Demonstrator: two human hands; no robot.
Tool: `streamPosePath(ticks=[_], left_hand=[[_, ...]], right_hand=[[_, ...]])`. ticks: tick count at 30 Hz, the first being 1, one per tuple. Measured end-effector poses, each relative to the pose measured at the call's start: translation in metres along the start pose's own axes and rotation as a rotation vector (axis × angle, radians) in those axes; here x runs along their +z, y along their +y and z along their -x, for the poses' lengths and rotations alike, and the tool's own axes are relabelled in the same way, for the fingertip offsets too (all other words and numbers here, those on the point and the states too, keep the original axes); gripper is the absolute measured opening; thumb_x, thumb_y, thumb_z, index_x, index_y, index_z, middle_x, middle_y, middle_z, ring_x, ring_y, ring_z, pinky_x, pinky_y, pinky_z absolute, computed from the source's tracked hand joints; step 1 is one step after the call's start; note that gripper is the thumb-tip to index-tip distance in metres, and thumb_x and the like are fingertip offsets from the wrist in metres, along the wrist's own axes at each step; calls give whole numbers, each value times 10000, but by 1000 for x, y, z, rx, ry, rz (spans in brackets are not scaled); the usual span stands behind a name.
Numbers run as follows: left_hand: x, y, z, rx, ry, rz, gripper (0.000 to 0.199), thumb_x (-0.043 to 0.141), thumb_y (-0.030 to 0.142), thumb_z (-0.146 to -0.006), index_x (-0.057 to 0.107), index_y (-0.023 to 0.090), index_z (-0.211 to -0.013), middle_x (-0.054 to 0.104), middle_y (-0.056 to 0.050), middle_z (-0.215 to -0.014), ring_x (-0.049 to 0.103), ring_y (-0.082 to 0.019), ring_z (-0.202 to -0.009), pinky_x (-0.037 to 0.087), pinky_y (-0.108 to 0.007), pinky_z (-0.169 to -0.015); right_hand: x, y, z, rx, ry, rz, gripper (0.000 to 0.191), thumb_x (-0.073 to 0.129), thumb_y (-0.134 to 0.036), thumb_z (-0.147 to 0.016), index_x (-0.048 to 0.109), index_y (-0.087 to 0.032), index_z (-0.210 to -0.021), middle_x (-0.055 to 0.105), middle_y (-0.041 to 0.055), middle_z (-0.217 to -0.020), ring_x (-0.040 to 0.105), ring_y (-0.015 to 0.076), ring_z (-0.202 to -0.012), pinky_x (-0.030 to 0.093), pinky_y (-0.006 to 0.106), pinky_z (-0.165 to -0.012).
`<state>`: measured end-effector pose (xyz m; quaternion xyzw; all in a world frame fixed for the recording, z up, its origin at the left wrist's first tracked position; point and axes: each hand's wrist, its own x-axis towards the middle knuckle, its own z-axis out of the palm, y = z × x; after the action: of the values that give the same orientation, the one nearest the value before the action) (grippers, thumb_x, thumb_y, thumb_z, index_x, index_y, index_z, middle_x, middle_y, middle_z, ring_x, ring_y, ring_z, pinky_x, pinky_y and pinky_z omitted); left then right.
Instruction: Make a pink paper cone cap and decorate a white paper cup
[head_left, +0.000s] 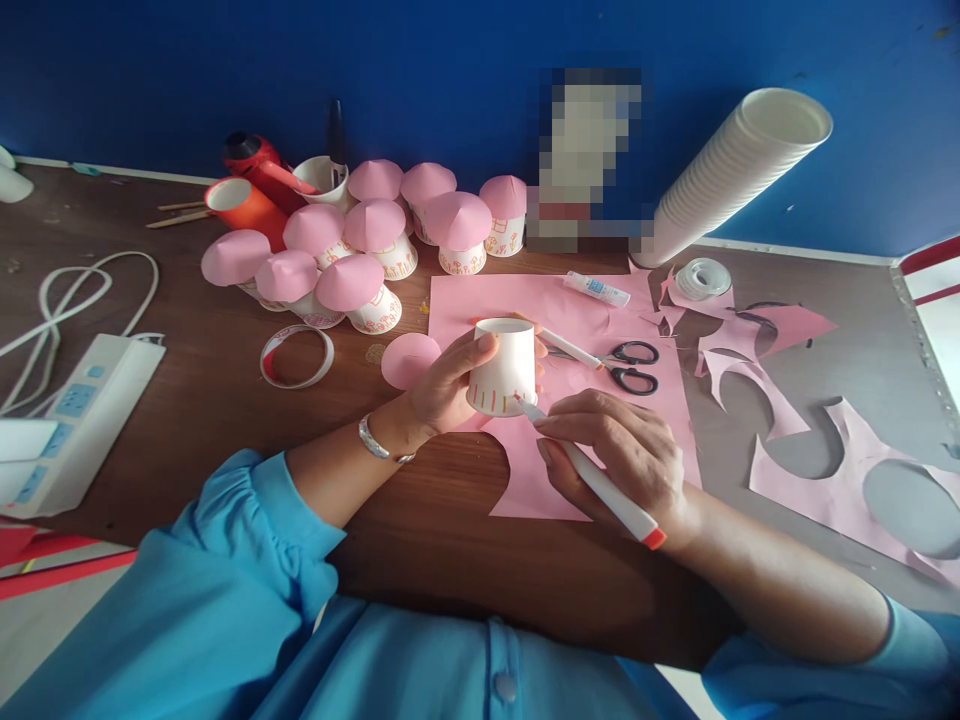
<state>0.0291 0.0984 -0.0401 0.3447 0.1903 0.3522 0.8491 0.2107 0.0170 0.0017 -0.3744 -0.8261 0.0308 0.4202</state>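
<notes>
My left hand (448, 378) wraps round a white paper cup (504, 362), which it holds up above the table. Short orange and yellow strokes run along the cup's lower edge. In my right hand (616, 448) is a white marker pen (611, 497) with a red-orange end; its tip touches the cup near the bottom right. Behind the cup, a second white marker (571, 350) lies across or beside black-handled scissors (634, 366). Under them is a sheet of pink paper (472, 297). A pink paper disc (410, 360) rests left of the cup.
Several decorated cups with pink cone roofs (375, 228) stand at the back left. A tall stack of paper cups (739, 175) leans against the blue wall. Pink offcuts (825, 470), a tape roll (703, 279) and a glue tube (597, 289) lie rightward; a power strip (94, 420) sits left.
</notes>
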Motion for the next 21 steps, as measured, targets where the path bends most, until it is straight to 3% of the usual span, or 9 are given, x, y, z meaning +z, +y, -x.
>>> streamPosePath(ticks=[15, 21], left_hand=[[-1, 2, 1, -30, 46, -87, 621, 731, 639, -789, 657, 218, -1239, 686, -126, -1066, 682, -308, -977, 554, -393, -748], [-1, 1, 0, -21, 23, -75, 628, 725, 629, -806, 634, 173, -1228, 665, -124, -980, 640, -285, -930, 521, -363, -734]], right_hand=[[-1, -5, 0, 19, -65, -64, 145, 622, -47, -885, 603, -186, -924, 682, 9, -712, 687, 153, -626, 562, 260, -575], [-1, -6, 0, 22, -73, -65, 127, 601, -66, -909, 597, -191, -927, 681, 6, -714, 670, 148, -622, 554, 263, -560]])
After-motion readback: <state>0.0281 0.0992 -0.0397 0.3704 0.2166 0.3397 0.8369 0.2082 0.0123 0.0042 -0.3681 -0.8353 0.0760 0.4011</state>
